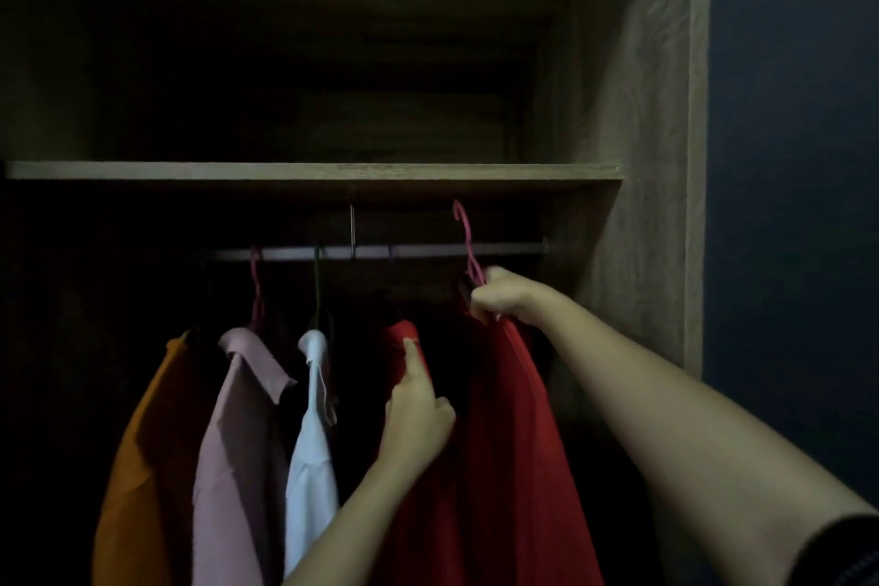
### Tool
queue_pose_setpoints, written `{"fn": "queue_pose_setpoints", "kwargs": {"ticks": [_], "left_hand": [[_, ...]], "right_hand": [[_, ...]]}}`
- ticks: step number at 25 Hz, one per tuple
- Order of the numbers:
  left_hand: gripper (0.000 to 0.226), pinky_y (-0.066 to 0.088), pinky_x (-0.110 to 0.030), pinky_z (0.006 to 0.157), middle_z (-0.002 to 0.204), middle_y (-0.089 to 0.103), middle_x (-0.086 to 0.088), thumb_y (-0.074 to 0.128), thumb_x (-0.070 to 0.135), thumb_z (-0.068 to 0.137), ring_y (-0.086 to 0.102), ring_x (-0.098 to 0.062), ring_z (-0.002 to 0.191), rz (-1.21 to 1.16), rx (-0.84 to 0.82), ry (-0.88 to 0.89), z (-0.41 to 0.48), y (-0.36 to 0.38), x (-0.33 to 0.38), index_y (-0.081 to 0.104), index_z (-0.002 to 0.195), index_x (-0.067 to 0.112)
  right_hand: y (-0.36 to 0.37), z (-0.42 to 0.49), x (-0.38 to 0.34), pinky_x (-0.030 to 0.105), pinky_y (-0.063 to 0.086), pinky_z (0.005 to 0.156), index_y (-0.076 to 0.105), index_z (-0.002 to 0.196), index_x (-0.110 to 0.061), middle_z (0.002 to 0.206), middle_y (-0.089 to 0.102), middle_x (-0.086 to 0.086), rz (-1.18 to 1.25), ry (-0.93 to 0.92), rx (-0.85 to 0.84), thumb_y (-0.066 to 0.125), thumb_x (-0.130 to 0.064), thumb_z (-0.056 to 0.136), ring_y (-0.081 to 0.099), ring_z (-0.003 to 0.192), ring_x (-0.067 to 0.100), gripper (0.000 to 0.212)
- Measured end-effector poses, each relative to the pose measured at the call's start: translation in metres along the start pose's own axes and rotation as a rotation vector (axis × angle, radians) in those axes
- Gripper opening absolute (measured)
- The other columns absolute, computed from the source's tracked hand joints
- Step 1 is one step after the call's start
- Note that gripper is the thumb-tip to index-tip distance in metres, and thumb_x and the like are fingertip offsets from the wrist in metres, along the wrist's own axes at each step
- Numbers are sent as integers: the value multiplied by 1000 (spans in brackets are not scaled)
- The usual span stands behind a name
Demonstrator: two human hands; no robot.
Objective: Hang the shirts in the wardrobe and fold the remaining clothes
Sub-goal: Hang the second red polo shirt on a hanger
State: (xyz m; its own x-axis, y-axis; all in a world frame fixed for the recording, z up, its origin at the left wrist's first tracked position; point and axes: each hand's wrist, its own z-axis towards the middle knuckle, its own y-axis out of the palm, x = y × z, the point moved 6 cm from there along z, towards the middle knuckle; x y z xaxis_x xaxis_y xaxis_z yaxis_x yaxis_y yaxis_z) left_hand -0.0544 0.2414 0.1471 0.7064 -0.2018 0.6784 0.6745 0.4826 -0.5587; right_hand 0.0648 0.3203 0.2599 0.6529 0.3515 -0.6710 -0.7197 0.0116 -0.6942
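Observation:
My right hand (499, 295) grips the neck of a pink hanger (468, 247) that carries a red shirt (518, 443). Its hook stands above the metal rail (428, 251), not on it. My left hand (416, 414) reaches into the wardrobe with its forefinger stretched up against the shoulder of another red shirt (399, 338), which hangs on the rail; its other fingers are curled. An orange shirt (138, 466), a pink shirt (238, 443) and a white shirt (311, 452) hang further left on the rail.
A wooden shelf (314, 170) runs just above the rail, with a dark compartment over it. The wardrobe's side panel (637, 205) stands close on the right, and a dark blue wall (799, 205) lies beyond it.

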Motion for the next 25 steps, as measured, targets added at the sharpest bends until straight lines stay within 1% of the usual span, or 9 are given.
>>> {"fn": "queue_pose_setpoints", "kwargs": {"ticks": [3,7,11,14,16,18,20,23,25], "left_hand": [[89,51,-38,85,97,60,-10,49,10,84,63,-27,87,6,-4,-4,1,1,-1,-12,148,20],[89,48,-33,91,101,62,-6,54,14,84,63,-24,95,-27,15,26,1,-1,0,-6,149,23],[85,53,-31,80,89,65,4,49,15,87,65,-11,77,-71,8,96,-4,5,-6,-8,148,30],[81,47,-9,75,110,66,3,51,18,91,62,1,85,-107,12,100,-10,5,-10,-5,149,27],[81,30,6,83,138,38,13,56,25,91,44,7,116,-134,71,138,-20,-5,-10,1,150,21],[82,26,-3,101,142,26,15,56,35,86,29,4,129,-165,158,157,-38,-22,-16,7,149,20],[79,30,-18,109,145,31,9,53,35,83,31,-2,134,-177,209,140,-67,-41,-27,12,149,18],[68,28,-2,95,140,38,6,53,26,91,37,4,123,-74,295,77,-129,-77,-58,20,148,10],[63,24,-5,96,145,39,-4,51,27,93,40,-9,129,21,293,-10,-175,-92,-93,25,146,6]], "right_hand": [[7,28,0,18,29,41,49,59,-9,59,46,9,-43,-3,-21,54,4,65,41,47,18,15],[31,52,28,11,29,30,43,56,-12,58,43,4,-27,49,-114,43,-1,89,38,51,12,35],[59,63,58,9,24,28,44,54,-14,36,45,-4,-14,110,-75,45,-6,91,43,35,4,38],[58,56,47,13,38,42,54,68,-13,68,55,6,-93,101,-66,52,-18,88,56,59,13,21],[44,45,35,24,49,73,61,103,-13,102,61,14,-216,41,50,58,-28,84,61,95,28,24],[25,15,15,36,41,96,54,123,-17,120,56,13,-203,-125,382,61,-26,79,52,115,33,46],[24,-34,-13,38,38,97,62,111,-20,110,58,6,-55,-439,620,56,-18,77,53,108,27,36],[74,-101,-41,29,39,87,69,87,-17,90,60,-1,97,-744,568,53,-8,75,54,90,17,22],[127,-139,-57,31,41,82,69,84,-14,87,62,3,75,-848,447,52,-7,74,55,85,20,21]]}}
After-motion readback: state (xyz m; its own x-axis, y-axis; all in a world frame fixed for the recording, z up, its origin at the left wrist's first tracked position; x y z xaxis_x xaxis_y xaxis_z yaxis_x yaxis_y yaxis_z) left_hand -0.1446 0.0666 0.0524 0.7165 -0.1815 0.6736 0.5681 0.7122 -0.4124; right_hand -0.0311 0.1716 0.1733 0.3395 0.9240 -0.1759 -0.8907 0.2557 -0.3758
